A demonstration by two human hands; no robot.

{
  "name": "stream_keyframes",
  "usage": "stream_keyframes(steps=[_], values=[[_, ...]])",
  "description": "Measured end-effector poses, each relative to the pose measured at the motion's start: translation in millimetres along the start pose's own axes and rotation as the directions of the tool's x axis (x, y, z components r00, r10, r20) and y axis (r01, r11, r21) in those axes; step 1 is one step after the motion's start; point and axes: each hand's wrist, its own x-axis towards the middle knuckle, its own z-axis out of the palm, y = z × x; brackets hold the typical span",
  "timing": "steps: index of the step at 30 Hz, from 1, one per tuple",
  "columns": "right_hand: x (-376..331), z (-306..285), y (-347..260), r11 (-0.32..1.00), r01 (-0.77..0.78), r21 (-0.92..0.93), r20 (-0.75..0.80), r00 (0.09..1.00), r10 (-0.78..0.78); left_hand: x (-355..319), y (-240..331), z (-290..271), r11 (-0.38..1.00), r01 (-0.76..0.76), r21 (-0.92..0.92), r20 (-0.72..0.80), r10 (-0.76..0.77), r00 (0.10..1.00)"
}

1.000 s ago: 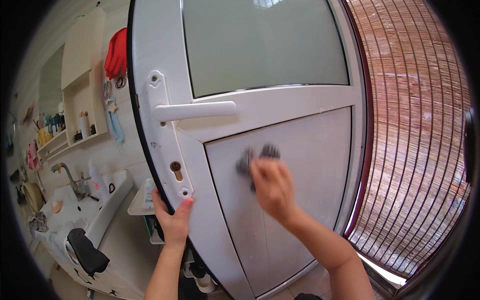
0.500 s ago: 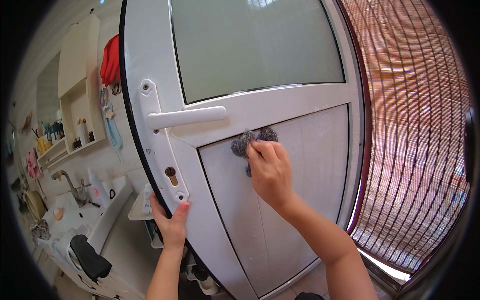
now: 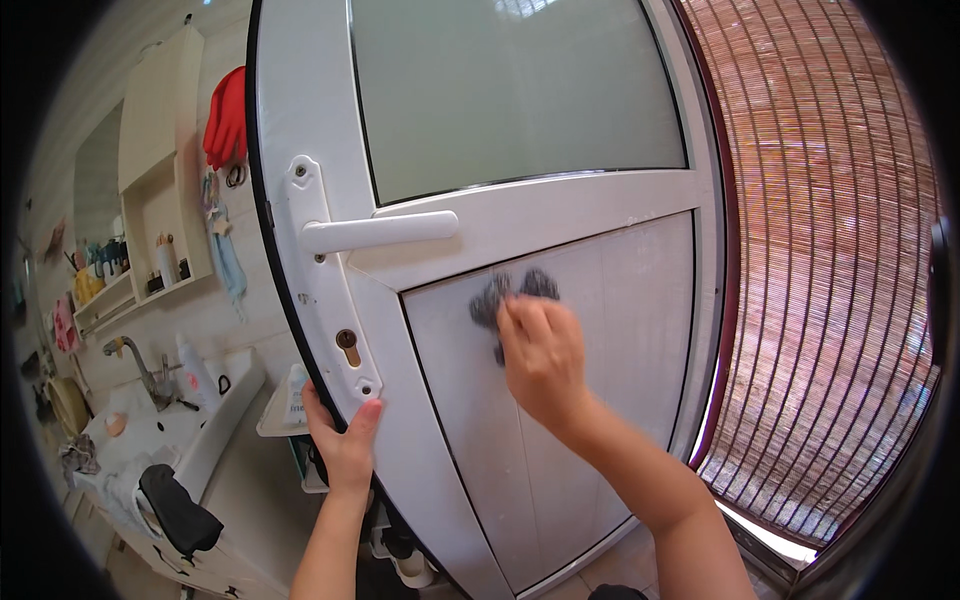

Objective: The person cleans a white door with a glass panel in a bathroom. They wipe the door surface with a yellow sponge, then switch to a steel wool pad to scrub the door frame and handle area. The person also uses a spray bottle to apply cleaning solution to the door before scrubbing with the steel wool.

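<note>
Door [image 3: 560, 230]: white, with a frosted pane above and a flat white panel [image 3: 600, 400] below; stands ajar, edge turned toward the room on the left.
Handle [image 3: 380, 232]: white lever, level, on a long white plate; keyhole [image 3: 347, 345] lower down on the same plate.
Right hand [image 3: 543, 358]: pressed against the upper part of the lower panel, fingers together and curled down on a scouring pad.
Scouring pad [image 3: 500, 296]: grey, wiry, bunched; flat against the panel just under the crossbar, showing above and to the left of the knuckles, partly hidden by the hand.
Left hand [image 3: 345, 445]: gripping the door's free edge below the keyhole, thumb on the front face, fingers wrapped round the edge and out of sight behind it.
Blind [image 3: 830, 260]: reddish-brown slatted, filling the right side behind the door, daylight at its foot.
Sink [image 3: 170, 420]: white, low on the left, with a metal tap [image 3: 135, 360] and a white bottle [image 3: 195, 368] just beside it.
Wall shelf [image 3: 140, 240]: cream, open, small bottles on its ledges.
Red gloves [image 3: 226, 118]: hanging on the wall above the shelf's right side, close to the door's edge.
Black cloth [image 3: 178, 508]: draped over the sink's near corner.
</note>
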Motion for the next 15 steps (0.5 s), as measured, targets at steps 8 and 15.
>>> stream_keyframes(steps=[8, 15], values=[[-2.2, -7.7, -3.0, 0.999, 0.04, 0.022, -0.007, 0.999, -0.04, -0.6, 2.5, 0.3, 1.0, -0.002, 0.017, 0.0, 0.002, 1.0], [-53.0, -18.8, -15.8, 1.0, 0.017, 0.021, 0.086, 0.996, -0.019, -0.4, -5.3, -0.4, 1.0, -0.015, 0.014, -0.002, 0.015, 1.0]])
